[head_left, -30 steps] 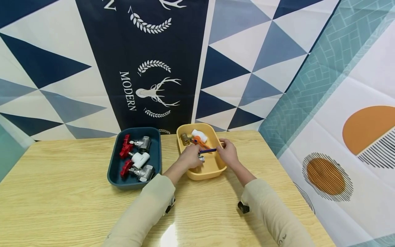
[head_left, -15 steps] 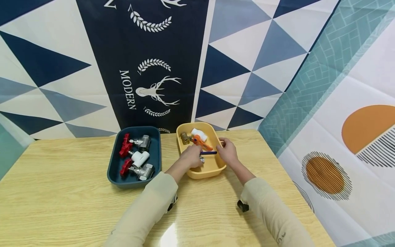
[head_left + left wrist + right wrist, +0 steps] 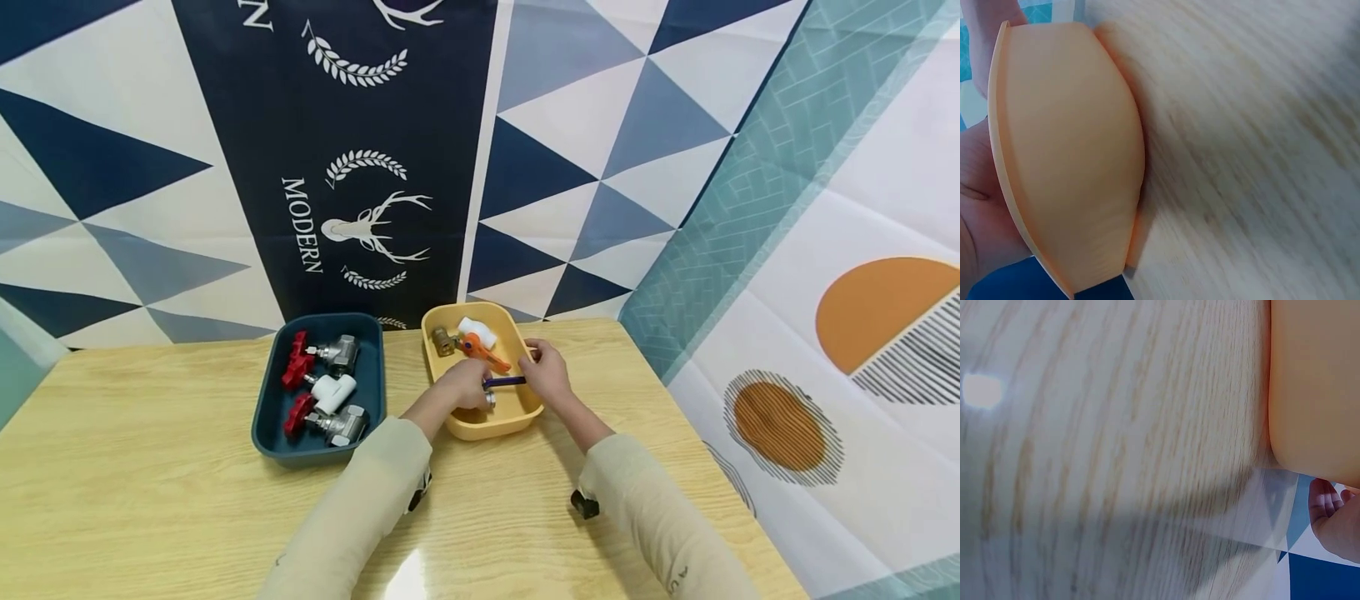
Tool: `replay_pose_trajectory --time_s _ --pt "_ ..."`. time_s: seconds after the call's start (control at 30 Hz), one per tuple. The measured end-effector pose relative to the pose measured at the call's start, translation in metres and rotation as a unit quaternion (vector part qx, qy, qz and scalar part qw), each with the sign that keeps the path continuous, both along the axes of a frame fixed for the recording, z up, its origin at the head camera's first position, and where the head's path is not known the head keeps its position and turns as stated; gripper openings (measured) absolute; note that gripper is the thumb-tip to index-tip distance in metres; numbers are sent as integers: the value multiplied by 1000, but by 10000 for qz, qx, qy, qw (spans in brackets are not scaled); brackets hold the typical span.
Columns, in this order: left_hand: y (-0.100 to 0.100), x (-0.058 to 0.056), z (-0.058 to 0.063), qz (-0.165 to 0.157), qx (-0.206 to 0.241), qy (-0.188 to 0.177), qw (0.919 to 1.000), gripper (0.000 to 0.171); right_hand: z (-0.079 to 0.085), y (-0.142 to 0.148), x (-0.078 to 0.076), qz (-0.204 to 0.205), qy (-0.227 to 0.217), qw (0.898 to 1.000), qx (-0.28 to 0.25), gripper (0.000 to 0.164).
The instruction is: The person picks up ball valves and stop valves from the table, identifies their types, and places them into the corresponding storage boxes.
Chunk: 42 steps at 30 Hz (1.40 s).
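In the head view, my left hand (image 3: 467, 385) reaches into a yellow bin (image 3: 487, 431), gripping a valve with a blue lever (image 3: 506, 381). Its silver metal end (image 3: 491, 399) shows below the fingers; the rest is hidden by the hand. My right hand (image 3: 547, 371) holds the bin's right rim, thumb inside and fingers outside. In the right wrist view those fingers curl by the bin's wall (image 3: 1316, 381). Behind the blue lever lie an orange-handled valve (image 3: 483, 350) with a brass end (image 3: 442, 342) and a white fitting (image 3: 476, 332).
To the left stands a dark blue bin (image 3: 322, 457), holding two silver valves with red handles (image 3: 298, 362) and a white valve (image 3: 332, 392). Both bins are on a wooden table (image 3: 150, 483), near the patterned wall cloth (image 3: 375, 100) at its back edge.
The blue lever has turned from a slant to nearly level and lies lower, so more of the orange handle shows. Both hands keep their places at the yellow bin. The head view has shifted slightly.
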<state>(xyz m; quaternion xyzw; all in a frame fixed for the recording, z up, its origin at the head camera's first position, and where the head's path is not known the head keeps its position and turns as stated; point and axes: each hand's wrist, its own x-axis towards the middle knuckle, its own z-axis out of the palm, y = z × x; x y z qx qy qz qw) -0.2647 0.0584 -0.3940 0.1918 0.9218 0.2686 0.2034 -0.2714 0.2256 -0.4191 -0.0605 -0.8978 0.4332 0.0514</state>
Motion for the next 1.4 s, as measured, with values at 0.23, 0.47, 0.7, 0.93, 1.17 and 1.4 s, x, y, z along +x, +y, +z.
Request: replay_pose_trajectory --time_s 0.23,0.47,0.7,0.93,1.17,1.4 --pt "-5 -4 0 -28 220 -571 9981 30 0 -4 1 67 -25 10000 -40 41" --pt "-6 -8 1 -10 253 -914 9955 27 1 -4 0 84 7 10000 16 40" --pt "-7 -11 3 -129 111 -942 9954 29 2 -6 0 -13 45 10000 19 39" --pt "-6 -12 4 -189 -68 -902 9957 32 4 -7 2 -35 23 10000 43 39" --pt "-5 -11 4 -223 -109 -957 9951 35 4 -5 4 -18 -23 10000 -8 40" --pt "-4 -12 6 -341 -60 -844 9958 47 2 -1 3 -76 -14 10000 -48 40"
